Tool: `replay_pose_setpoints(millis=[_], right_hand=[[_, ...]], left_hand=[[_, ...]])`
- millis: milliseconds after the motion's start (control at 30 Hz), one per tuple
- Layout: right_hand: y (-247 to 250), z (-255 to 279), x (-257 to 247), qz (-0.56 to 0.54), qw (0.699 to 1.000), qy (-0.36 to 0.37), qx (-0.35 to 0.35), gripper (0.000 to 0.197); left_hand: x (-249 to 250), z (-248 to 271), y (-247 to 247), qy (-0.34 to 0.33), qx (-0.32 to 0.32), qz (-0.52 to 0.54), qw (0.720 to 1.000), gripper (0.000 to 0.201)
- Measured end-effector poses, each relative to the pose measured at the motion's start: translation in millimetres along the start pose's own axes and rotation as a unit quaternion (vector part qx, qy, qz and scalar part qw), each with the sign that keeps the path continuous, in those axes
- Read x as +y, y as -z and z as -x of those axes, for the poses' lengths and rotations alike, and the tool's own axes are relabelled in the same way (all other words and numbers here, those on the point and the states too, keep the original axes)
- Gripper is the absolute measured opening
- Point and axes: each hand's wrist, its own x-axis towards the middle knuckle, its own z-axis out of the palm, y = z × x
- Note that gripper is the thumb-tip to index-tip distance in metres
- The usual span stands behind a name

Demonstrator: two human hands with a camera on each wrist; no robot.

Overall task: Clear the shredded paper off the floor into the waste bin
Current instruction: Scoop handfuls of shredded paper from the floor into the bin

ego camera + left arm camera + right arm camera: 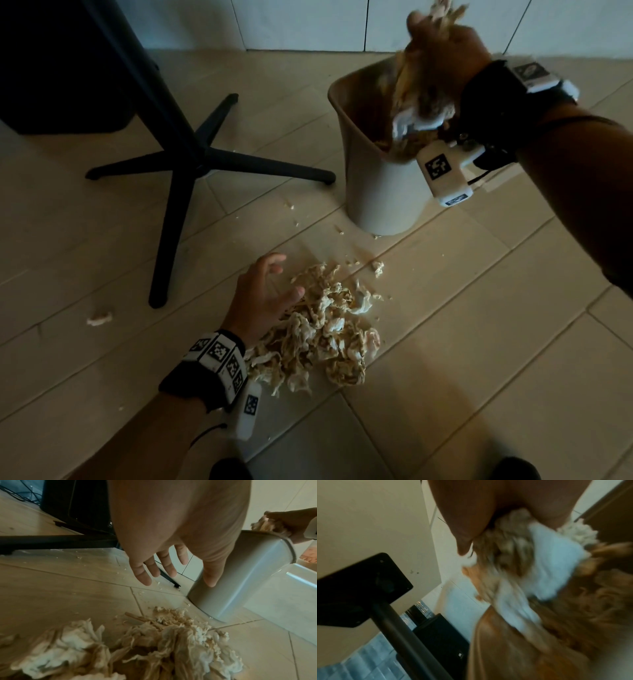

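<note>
Floor (479, 342) w/ waste bin (380, 192) standing by the main shredded paper pile (329, 329). Right hand (442, 51), grip closed round a handful (411, 89) directly over the bin mouth: best to lower before letting go so strips don't drift out. Left hand (263, 298), grip wide, fingers spread at pile edge, ready to rake the rest together. Stray scrap (99, 318) lies well apart.

Shredded paper (322, 329): crinkled, matt, beige and white strips;
Waste bin (380, 195): smooth plastic, slight sheen;
Floor (479, 342): smooth wood-look tiles;
Table base (191, 161): matt black metal
</note>
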Motion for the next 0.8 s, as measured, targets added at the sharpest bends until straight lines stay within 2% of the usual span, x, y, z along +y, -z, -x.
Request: replay_pose_setpoints(millis=[167,233,333,433,500,633,700,800], right_hand=[[-5.0,-16.5,23.3,0.236,0.968,-0.035,-0.08,0.068],[-4.9,-12.2,26.8,0.312,0.947,-0.018,-0.074,0.074],[-1.5,-0.5,27.1,0.39,0.919,0.033,-0.048,0.068],[3.5,19.9,29.3,0.363,0.926,0.101,-0.029,0.055],[5.0,36.5,31.1,0.34,0.923,0.183,-0.007,0.046],[-4.7,80.7,44.1,0.218,0.924,0.313,0.019,0.024],[-13.3,102.2,63.6,0.172,0.934,0.313,-0.002,0.019],[-29.7,122.2,106.8,0.156,0.95,0.267,-0.052,0.017]], left_hand=[[-15.7,-15.7,-11.0,0.027,-0.056,-0.054,0.997,0.064],[-14.2,-25.0,-17.7,0.031,-0.078,-0.099,0.992,0.062],[-10.6,-44.2,-28.5,0.015,-0.106,-0.147,0.983,0.06],[-7.2,-67.1,-38.0,-0.004,-0.132,-0.178,0.975,0.06],[-1.2,-83.1,-43.4,-0.015,-0.137,-0.202,0.97,0.061],[9.2,-114.9,-50.5,-0.028,-0.136,-0.243,0.96,0.066],[7.2,-133.5,-49.9,-0.016,-0.132,-0.256,0.957,0.069],[0.4,-161.4,-44.8,0.015,-0.104,-0.263,0.959,0.074]])
